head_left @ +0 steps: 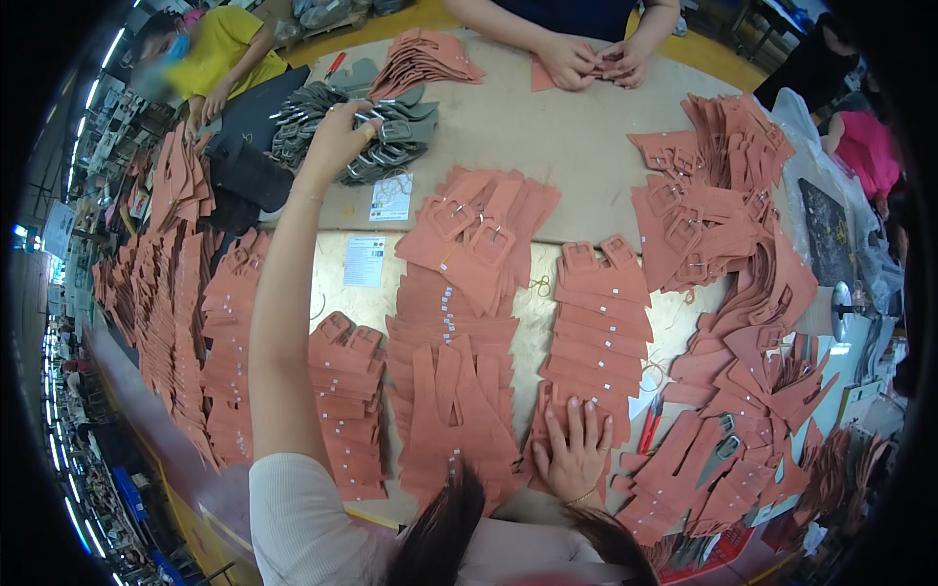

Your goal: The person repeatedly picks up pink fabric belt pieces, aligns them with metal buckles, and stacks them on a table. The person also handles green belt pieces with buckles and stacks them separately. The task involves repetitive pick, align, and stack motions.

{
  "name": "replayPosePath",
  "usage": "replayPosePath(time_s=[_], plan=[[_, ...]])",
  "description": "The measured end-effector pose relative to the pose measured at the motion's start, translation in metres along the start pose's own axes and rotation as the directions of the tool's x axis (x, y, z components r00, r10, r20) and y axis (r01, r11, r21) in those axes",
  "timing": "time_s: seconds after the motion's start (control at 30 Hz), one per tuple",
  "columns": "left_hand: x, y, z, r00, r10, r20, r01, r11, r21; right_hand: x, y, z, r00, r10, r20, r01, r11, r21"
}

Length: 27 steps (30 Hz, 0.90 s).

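Observation:
My left arm stretches far across the table. At its end my left hand (339,146) is closed on a buckled strap piece at the heap of dark grey-green strap pieces (405,137) with metal buckles; its fingertips are partly hidden. Close to my body, my right hand (574,451) lies flat, fingers spread, on a fanned stack of terracotta leather-like pieces (598,342) marked with small white stickers. Between my arms lies a long overlapping row of the same terracotta pieces (451,391), with buckled ones (479,239) on top at its far end.
More terracotta stacks (347,420) lie left, and loose heaps (718,205) right. Red-handled scissors (649,428) rest right of my hand. Printed papers (363,262) lie mid-table. Opposite, a person's hands (591,63) handle terracotta pieces; a person in yellow (230,49) works at far left.

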<state>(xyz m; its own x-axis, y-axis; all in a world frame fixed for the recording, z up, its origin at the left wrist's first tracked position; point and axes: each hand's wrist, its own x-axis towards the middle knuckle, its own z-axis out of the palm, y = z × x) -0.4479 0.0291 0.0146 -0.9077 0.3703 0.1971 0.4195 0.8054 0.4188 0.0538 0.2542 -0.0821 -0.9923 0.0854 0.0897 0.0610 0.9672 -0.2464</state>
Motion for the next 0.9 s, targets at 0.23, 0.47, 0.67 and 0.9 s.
replayPosePath(time_s=[0.23, 0.47, 0.67, 0.9], plan=[[0.081, 0.015, 0.088, 0.993, 0.121, 0.003, -0.094, 0.756, 0.647, -0.001, -0.002, 0.001, 1.0, 0.011, -0.008, -0.012, 1.0, -0.028], [0.085, 0.021, 0.123, 0.897, -0.441, 0.002, 0.31, 0.635, 0.707, -0.001, -0.003, 0.004, 1.0, 0.015, -0.003, -0.015, 0.999, -0.052], [0.025, 0.008, 0.095, 0.973, -0.147, 0.177, -0.025, 0.696, 0.717, -0.002, -0.003, 0.004, 0.999, 0.022, 0.03, -0.02, 0.997, -0.075], [-0.074, -0.045, 0.024, 0.812, 0.351, 0.467, -0.569, 0.655, 0.497, -0.002, -0.007, 0.0, 1.0, 0.004, -0.002, -0.004, 0.997, -0.081]])
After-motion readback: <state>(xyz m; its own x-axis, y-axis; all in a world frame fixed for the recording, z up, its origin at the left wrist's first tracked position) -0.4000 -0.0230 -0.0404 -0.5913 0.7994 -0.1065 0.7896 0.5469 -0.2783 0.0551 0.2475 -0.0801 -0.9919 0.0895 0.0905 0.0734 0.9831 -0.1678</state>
